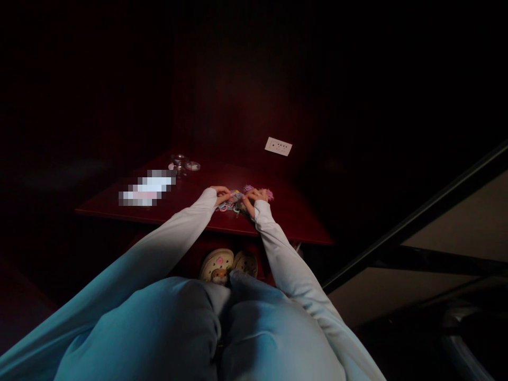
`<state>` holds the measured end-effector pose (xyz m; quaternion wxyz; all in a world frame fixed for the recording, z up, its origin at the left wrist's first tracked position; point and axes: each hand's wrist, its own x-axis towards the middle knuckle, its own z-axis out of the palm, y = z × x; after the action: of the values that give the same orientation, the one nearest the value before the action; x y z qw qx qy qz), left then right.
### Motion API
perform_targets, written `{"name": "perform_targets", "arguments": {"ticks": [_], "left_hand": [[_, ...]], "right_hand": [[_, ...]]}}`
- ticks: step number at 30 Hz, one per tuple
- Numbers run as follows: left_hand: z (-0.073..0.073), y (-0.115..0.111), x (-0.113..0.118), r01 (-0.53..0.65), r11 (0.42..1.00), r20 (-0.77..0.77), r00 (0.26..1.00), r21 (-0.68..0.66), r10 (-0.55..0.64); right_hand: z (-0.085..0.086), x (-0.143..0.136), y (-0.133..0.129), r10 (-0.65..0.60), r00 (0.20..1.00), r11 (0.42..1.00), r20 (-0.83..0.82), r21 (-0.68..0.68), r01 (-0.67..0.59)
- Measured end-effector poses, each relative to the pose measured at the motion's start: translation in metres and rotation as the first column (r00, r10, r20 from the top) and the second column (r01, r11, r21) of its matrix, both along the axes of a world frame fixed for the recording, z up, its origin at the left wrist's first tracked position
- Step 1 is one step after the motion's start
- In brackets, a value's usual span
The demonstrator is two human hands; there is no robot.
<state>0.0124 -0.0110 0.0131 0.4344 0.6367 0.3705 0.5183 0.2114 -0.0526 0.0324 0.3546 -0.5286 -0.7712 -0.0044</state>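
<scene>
Both of my hands are together over the near part of a dark red table (190,203). My left hand (221,194) is closed, with its fingertips on a bunch of small colourful trinkets (235,197). From the other side, the bent fingers of my right hand (256,198) pinch the same bunch. Small pink and pale green loops (224,208) hang or lie just below the fingertips; I cannot tell which. Fluffy pink-purple strands (270,194) show beside and behind my right hand. The fingers partly hide the bunch, and its exact kind is too small to make out.
A glass jar (180,163) stands at the back left of the table, with a small round clear piece (193,166) beside it. A blurred-out bright object (146,189) lies at the left. A white socket plate (278,146) is on the back wall. Cream clogs (217,264) show below the table.
</scene>
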Motion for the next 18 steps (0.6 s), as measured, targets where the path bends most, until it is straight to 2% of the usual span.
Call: {"name": "perform_targets", "arguments": {"ticks": [6,13,15,18], "left_hand": [[0.002,0.001,0.000,0.013,1.000,-0.015,1.000,0.016,-0.012],[0.002,-0.002,-0.001,0.033,0.999,-0.028,0.999,0.020,-0.033],[0.003,-0.004,0.000,0.003,1.000,-0.008,1.000,0.019,-0.002],[0.005,-0.005,0.001,-0.043,0.999,0.012,0.999,0.024,0.043]], "right_hand": [[0.002,-0.003,-0.005,0.059,0.997,0.998,0.049,-0.001,-0.059],[0.001,-0.005,-0.004,0.069,0.997,0.998,0.034,-0.016,-0.069],[0.000,-0.002,0.001,0.023,1.000,1.000,-0.003,-0.008,-0.023],[-0.001,0.009,0.016,-0.154,0.977,0.987,-0.146,0.025,0.159]]}}
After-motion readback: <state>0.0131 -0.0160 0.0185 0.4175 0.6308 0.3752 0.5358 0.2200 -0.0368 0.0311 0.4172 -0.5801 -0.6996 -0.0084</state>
